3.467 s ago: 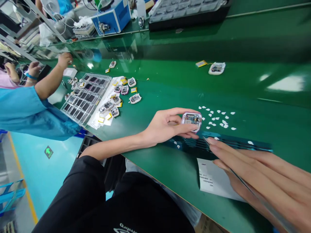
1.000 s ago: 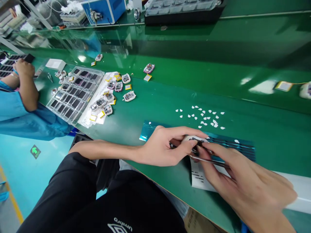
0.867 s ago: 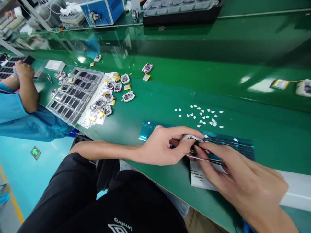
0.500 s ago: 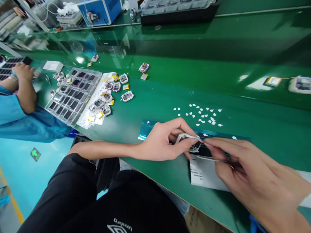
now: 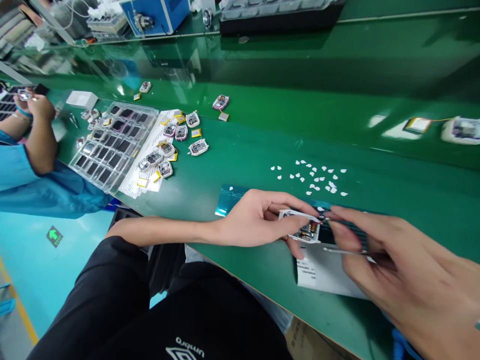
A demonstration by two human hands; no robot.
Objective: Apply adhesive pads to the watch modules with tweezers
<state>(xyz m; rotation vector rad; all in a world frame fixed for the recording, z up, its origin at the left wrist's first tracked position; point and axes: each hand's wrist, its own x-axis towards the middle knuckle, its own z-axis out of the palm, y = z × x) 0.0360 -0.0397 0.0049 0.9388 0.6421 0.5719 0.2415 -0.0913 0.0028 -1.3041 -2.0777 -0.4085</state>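
My left hand (image 5: 251, 220) grips a small white device casing (image 5: 311, 232), thumb across its top and fingers around its far and near sides. A circuit board shows inside the open casing. My right hand (image 5: 401, 255) is closed around a thin metal tool (image 5: 343, 251) that looks like tweezers; its shaft sticks out to the left below the fingers. Thumb and forefinger of that hand meet at the casing's right corner; what they pinch there is too small to make out. Under both hands lie a shiny blue film strip (image 5: 226, 202) and a printed white sheet (image 5: 318, 277).
Beyond my hands are scattered small white stickers (image 5: 317, 180). To the left, several open casings (image 5: 181, 132) and yellow-edged batteries lie by a clear compartment tray (image 5: 116, 145). Another person's hand (image 5: 39, 107) works at far left. A wired casing (image 5: 463, 131) sits far right.
The casing has turned slightly and shifted right, showing more of its board. My right hand has moved a little right. At far left the other person's hands now hold up a small part.
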